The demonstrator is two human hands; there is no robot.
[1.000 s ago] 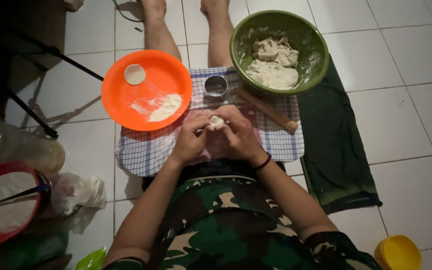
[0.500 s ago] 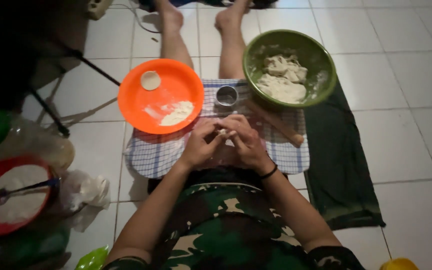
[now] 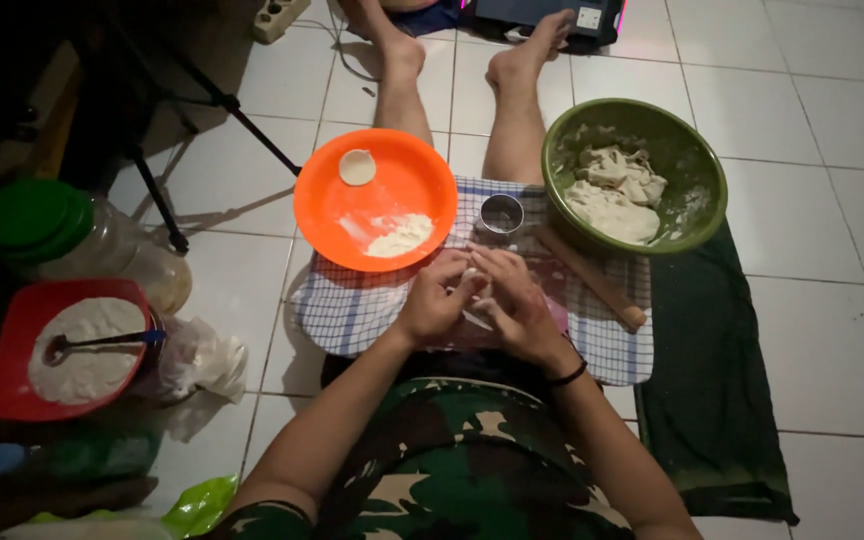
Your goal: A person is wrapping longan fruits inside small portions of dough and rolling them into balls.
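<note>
My left hand (image 3: 435, 303) and my right hand (image 3: 513, 303) are pressed together over a checked cloth (image 3: 357, 310) on my lap, closed around a small piece of pale dough that barely shows between the fingers. Just beyond the hands stands a small round metal cutter (image 3: 501, 213). A wooden rolling pin (image 3: 592, 279) lies to the right of my right hand. An orange plate (image 3: 422, 180) to the upper left carries one round dough disc (image 3: 357, 167) and a heap of flour (image 3: 401, 236). A green bowl (image 3: 697, 165) at the upper right holds a lump of dough (image 3: 612, 195).
A red bowl (image 3: 7, 345) of flour with a spoon sits at the left, beside a crumpled plastic bag (image 3: 197, 365) and a green-lidded jar (image 3: 37, 215). A dark green cloth (image 3: 712, 390) lies on the tiled floor at right. A dark tripod leg (image 3: 252, 125) crosses the upper left.
The view has shifted, so everything sits lower in the frame. My hands have stayed together over the cloth, working the dough, which is now more covered by the fingers.
</note>
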